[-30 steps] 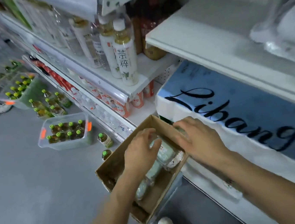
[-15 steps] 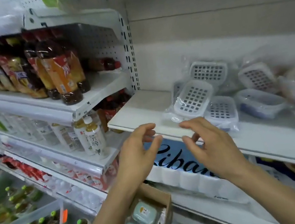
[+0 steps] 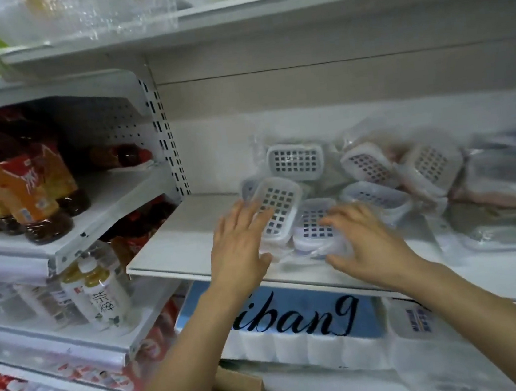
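Fingers straight and gripping nothing, the left hand (image 3: 240, 245) touches the tilted soap dish (image 3: 281, 213) at its one o'clock and the right hand (image 3: 368, 247) covers the flat dish (image 3: 309, 231) at its eleven, seemingly to tidy the loose pile on the shelf (image 3: 184, 236).

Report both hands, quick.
Left hand: open, fingers straight against the tilted soap dish.
Right hand: open, fingers spread over the flat soap dish.
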{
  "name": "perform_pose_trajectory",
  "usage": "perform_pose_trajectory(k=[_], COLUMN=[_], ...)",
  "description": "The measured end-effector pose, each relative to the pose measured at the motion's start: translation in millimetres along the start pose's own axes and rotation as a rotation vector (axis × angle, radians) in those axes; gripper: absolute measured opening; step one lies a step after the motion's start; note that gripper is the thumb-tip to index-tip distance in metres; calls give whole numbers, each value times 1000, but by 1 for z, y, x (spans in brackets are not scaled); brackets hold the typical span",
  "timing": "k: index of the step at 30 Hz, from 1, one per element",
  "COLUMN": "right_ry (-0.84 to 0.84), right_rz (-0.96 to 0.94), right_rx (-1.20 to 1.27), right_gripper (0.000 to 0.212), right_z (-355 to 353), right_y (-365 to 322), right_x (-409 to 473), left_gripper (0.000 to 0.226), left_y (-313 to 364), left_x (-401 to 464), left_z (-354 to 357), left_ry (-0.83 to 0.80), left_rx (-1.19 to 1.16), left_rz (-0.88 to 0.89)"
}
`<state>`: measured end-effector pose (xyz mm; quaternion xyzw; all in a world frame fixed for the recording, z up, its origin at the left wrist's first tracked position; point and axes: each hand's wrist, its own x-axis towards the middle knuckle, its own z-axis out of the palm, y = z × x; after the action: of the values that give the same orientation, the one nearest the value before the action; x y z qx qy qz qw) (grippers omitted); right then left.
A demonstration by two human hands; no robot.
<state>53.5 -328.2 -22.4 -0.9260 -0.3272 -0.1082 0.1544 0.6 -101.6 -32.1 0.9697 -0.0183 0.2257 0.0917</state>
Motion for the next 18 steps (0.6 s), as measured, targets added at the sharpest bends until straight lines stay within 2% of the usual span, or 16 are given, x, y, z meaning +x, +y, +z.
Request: perform_pose_trajectory(k=[1,3,5,7,10,12,13,15,18], right_ry=[-52,-93,-68,14,175,280,329,387,393], right_rz=[-10,-29,-41,-47,31,119,172,292,422], right_rx=[-45,-106,-117,-63,281,574,710,941,1215], right_gripper=[63,54,37,26,22,13,7,14,12], right_z=[4,13,16,13,0,-9,-13,-20,-27], right_y=[3,9,14,18,25,26,27,29,39], right_x=[5,12,16,18,22,28,31,35,35], left_gripper=[72,59,45,36,18,10,11,19,18], left_y=[-1,-2,-4,-2,8,16,19,23,29], left_x=[4,9,13,14,17,18,19,20,18], left_z=[4,9,11,6,-14,-23,-25,-26,-23], left_ry=[5,57,144,237,268,298,316,346,390], left_rx=[8,-3,-21,-178,-676,-927,-1023,-1158,-1368], left_rz=[8,17,16,-68,-305,-396,-435,-513,-680])
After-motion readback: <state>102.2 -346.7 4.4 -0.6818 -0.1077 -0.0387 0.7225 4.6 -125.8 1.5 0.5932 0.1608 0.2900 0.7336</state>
